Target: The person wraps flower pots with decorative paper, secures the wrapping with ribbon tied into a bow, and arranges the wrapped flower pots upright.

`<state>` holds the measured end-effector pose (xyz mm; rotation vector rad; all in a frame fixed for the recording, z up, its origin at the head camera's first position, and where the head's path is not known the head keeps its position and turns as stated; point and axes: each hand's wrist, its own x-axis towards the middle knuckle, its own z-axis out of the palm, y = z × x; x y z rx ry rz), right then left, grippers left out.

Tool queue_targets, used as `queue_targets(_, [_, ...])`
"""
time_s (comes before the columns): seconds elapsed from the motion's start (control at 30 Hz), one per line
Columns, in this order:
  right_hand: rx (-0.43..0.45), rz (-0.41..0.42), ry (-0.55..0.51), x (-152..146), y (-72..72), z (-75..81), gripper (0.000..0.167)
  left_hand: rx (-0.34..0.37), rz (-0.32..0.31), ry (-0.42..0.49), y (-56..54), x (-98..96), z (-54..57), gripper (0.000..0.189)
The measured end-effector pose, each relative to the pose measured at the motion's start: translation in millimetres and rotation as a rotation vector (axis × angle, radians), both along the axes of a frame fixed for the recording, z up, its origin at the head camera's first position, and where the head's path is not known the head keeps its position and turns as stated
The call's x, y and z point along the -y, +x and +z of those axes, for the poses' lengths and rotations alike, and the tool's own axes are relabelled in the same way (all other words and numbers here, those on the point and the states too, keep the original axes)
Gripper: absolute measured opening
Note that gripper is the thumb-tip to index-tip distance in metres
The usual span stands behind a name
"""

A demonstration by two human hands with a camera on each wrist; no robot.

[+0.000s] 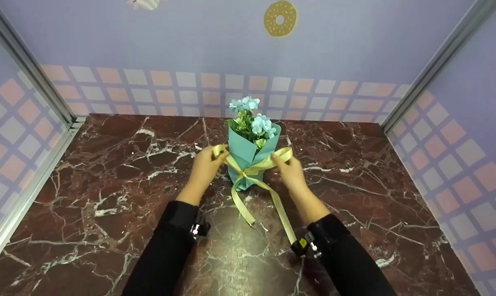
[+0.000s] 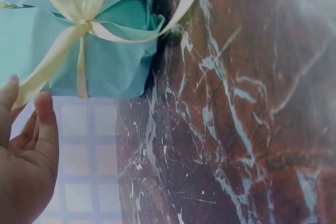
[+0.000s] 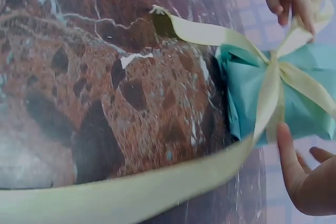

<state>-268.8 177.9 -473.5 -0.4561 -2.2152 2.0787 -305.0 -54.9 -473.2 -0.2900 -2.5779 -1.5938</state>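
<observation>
A small bouquet of light blue flowers (image 1: 262, 125) with green leaves stands upright on the table, wrapped in teal paper (image 1: 241, 146). Around its lower part, a pale yellow ribbon (image 1: 258, 166) is tied in a bow at the front. My left hand (image 1: 204, 168) pinches the bow's left loop between thumb and fingers; the left wrist view shows the ribbon (image 2: 44, 72) running into that grip. On the other side, my right hand (image 1: 292, 172) holds the right loop, its thumb (image 3: 285, 142) close against the wrap. Two ribbon tails hang down in front.
The brown marble-patterned table (image 1: 108, 197) reaches to a lilac back wall (image 1: 169, 45) with pink and white squares. Side walls stand left and right. One long ribbon tail (image 1: 282, 211) stretches over the table towards the right wrist camera (image 1: 300, 246) and overlaps it.
</observation>
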Motion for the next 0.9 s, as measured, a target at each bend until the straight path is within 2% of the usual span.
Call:
queue_targets(0.13, [-0.020, -0.059, -0.126, -16, -5.8, 8.1, 0.015, 0.005, 0.045, 0.077, -0.2, 6.0, 3.9, 0.021])
queue_targets(0.27, [-0.053, -0.074, -0.190, -36, -6.6, 18.5, 0.006, 0.037, 0.040, 0.090, -0.8, 13.7, 10.5, 0.019])
queue_targets(0.37, [-0.060, -0.043, -0.146, -53, -3.7, 24.2, 0.007, 0.047, 0.028, 0.056, 0.3, 22.1, 15.1, 0.019])
queue_targets(0.47, [-0.041, 0.027, -0.079, -66, -0.6, 26.2, 0.010, 0.029, 0.026, 0.017, 2.3, 32.2, 18.2, 0.020])
queue_targets(0.63, [-0.012, 0.101, 0.035, -80, 3.8, 22.1, 0.013, -0.002, 0.035, -0.006, 6.5, 47.3, 19.8, 0.022])
queue_targets(0.8, [-0.005, 0.116, 0.125, -86, 8.9, 12.7, 0.018, 0.060, 0.064, 0.073, 12.5, 58.4, 17.0, 0.017])
queue_targets(0.9, [-0.001, 0.106, 0.136, -88, 11.8, 5.7, 0.017, 0.093, 0.094, 0.073, 16.1, 63.2, 13.6, 0.015])
